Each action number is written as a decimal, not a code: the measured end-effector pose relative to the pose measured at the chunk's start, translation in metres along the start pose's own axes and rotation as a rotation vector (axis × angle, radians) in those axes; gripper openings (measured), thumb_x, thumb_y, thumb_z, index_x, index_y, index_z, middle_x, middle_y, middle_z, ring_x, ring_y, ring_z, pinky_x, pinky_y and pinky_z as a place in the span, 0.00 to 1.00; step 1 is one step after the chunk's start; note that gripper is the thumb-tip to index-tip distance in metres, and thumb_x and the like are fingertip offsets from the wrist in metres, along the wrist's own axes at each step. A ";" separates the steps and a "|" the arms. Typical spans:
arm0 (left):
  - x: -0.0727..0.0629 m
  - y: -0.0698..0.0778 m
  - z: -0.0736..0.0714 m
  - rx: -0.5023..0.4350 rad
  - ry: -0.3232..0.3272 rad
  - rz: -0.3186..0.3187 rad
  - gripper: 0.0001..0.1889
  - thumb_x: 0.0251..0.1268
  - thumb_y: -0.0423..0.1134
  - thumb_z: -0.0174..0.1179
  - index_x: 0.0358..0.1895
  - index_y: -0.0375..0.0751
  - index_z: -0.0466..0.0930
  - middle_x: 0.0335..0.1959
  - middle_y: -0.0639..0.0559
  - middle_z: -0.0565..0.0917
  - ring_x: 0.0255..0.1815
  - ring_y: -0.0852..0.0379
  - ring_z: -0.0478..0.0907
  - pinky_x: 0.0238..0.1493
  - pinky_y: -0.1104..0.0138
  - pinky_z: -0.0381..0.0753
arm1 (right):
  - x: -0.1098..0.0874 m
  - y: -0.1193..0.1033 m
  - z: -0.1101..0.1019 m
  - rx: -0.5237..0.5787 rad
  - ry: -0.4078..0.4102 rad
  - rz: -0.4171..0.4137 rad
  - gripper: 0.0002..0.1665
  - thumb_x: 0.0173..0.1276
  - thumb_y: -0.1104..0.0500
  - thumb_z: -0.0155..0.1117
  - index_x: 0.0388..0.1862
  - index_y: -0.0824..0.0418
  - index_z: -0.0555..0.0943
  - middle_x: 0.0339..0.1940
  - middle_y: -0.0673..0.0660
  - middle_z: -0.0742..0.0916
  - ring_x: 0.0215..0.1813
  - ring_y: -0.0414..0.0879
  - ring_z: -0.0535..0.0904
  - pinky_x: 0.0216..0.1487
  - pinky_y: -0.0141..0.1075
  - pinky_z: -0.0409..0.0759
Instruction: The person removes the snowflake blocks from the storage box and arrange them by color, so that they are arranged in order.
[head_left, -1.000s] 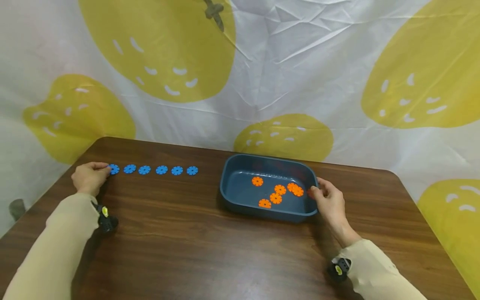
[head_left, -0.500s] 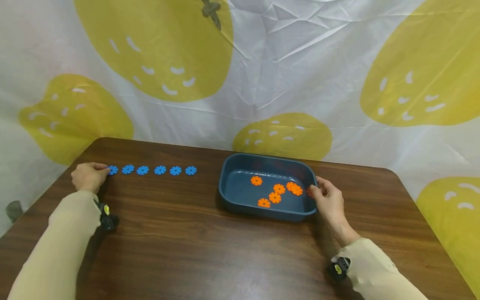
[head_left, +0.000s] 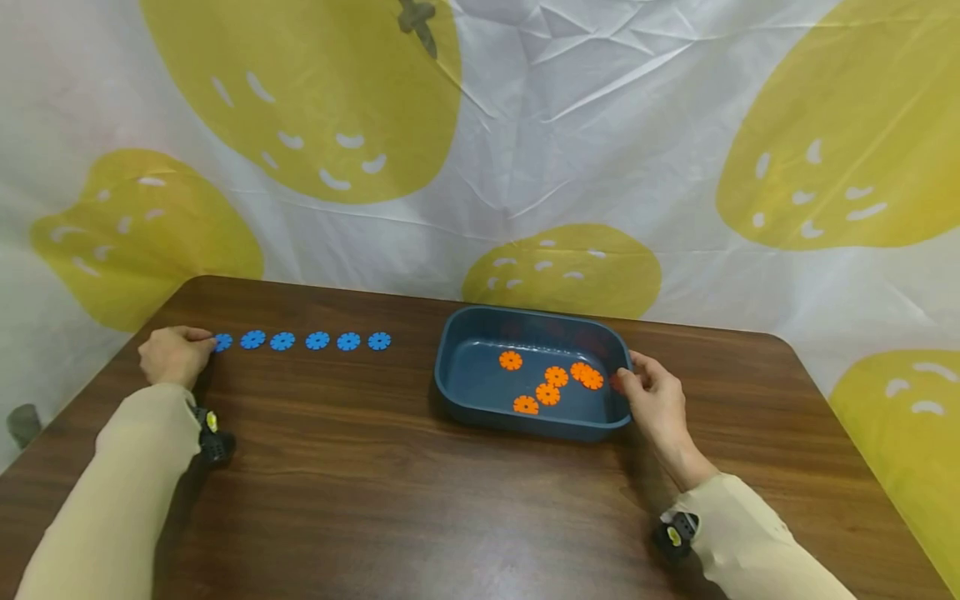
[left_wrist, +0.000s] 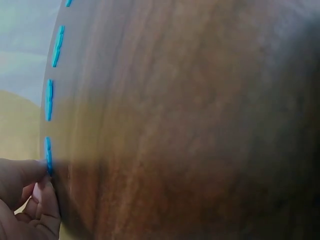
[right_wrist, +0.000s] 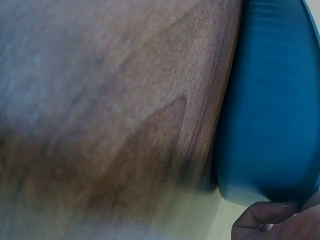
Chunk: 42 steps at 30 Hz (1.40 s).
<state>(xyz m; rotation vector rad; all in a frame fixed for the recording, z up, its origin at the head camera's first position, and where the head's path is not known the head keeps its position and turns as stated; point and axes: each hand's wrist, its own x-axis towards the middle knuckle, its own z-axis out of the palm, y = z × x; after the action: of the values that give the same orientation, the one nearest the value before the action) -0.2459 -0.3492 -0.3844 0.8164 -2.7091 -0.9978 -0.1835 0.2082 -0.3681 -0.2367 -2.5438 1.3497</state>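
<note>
Several blue notched discs (head_left: 317, 340) lie in a row along the back left of the table. At the row's left end, my left hand (head_left: 174, 354) pinches the edge of the last blue notched disc (left_wrist: 48, 156) between thumb and fingers, partly covering it. Toward the right stands a dark blue-grey plastic basin (head_left: 491, 421). My right hand (head_left: 660, 404) grips its right end, thumb at the rim; in the right wrist view the fingers (right_wrist: 265, 214) show at the basin's lower corner. Inside the basin are several orange notched discs (head_left: 511, 360), two of them overlapping.
The brown wooden table (head_left: 375, 500) has rounded back corners. Behind it hangs a white cloth (head_left: 360, 242) with large yellow fruit prints. A small grey object (head_left: 24, 423) shows beyond the table's left edge.
The head view has drifted slightly, so the scene sits a little further left. Both hands keep their holds on the disc and the basin; the discs look the same.
</note>
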 end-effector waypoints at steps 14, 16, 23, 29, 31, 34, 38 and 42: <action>-0.009 -0.007 0.002 -0.131 0.013 0.075 0.25 0.68 0.45 0.51 0.57 0.27 0.73 0.57 0.29 0.74 0.63 0.33 0.61 0.64 0.48 0.59 | 0.000 0.001 0.001 0.006 -0.017 0.000 0.22 0.70 0.62 0.54 0.60 0.69 0.73 0.33 0.65 0.86 0.41 0.53 0.85 0.33 0.17 0.74; -0.011 -0.004 0.004 -0.156 0.017 0.089 0.24 0.68 0.45 0.52 0.57 0.28 0.74 0.48 0.36 0.82 0.60 0.38 0.66 0.61 0.52 0.64 | 0.000 0.000 0.001 0.007 -0.021 0.000 0.22 0.70 0.62 0.54 0.61 0.69 0.72 0.33 0.66 0.86 0.41 0.54 0.85 0.34 0.17 0.74; -0.025 0.024 0.022 -0.358 -0.084 0.202 0.23 0.65 0.43 0.57 0.56 0.28 0.75 0.17 0.81 0.70 0.22 0.79 0.72 0.27 0.81 0.76 | 0.001 0.000 0.002 0.019 -0.030 -0.003 0.22 0.70 0.62 0.53 0.62 0.69 0.72 0.33 0.69 0.84 0.45 0.58 0.84 0.34 0.18 0.75; -0.052 0.066 0.041 -0.474 -0.294 0.349 0.23 0.66 0.43 0.57 0.58 0.28 0.73 0.32 0.57 0.84 0.30 0.69 0.80 0.35 0.73 0.81 | 0.002 -0.001 0.001 0.014 -0.020 -0.004 0.22 0.70 0.62 0.54 0.61 0.69 0.72 0.30 0.66 0.85 0.42 0.55 0.85 0.34 0.17 0.74; -0.064 0.082 0.046 -0.460 -0.369 0.394 0.23 0.67 0.44 0.57 0.58 0.31 0.73 0.42 0.45 0.84 0.36 0.63 0.82 0.41 0.68 0.82 | 0.002 -0.001 0.001 0.017 -0.022 -0.001 0.22 0.70 0.62 0.54 0.61 0.69 0.72 0.30 0.66 0.85 0.43 0.55 0.85 0.34 0.18 0.74; -0.082 0.107 0.055 -0.451 -0.461 0.464 0.21 0.67 0.44 0.57 0.57 0.34 0.75 0.50 0.35 0.80 0.42 0.54 0.83 0.46 0.61 0.82 | 0.001 -0.001 0.001 0.021 -0.023 0.002 0.22 0.70 0.62 0.54 0.61 0.69 0.72 0.31 0.66 0.84 0.43 0.56 0.85 0.34 0.18 0.75; -0.108 0.138 0.070 -0.504 -0.544 0.567 0.17 0.65 0.38 0.59 0.53 0.32 0.77 0.46 0.35 0.83 0.42 0.45 0.83 0.45 0.55 0.82 | 0.001 -0.001 -0.001 0.028 -0.018 0.002 0.22 0.70 0.62 0.54 0.61 0.69 0.72 0.29 0.65 0.84 0.41 0.53 0.85 0.33 0.18 0.75; -0.131 0.164 0.084 -0.532 -0.636 0.640 0.15 0.63 0.34 0.61 0.51 0.30 0.78 0.42 0.34 0.83 0.40 0.45 0.83 0.43 0.54 0.82 | 0.001 0.000 -0.002 0.025 -0.015 0.004 0.22 0.70 0.62 0.54 0.61 0.69 0.72 0.29 0.63 0.85 0.40 0.50 0.86 0.33 0.18 0.74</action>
<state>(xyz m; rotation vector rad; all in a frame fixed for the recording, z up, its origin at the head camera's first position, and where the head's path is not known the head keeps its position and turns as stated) -0.2343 -0.1282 -0.3379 -0.5132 -2.5831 -1.8624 -0.1841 0.2102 -0.3669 -0.2272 -2.5382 1.3889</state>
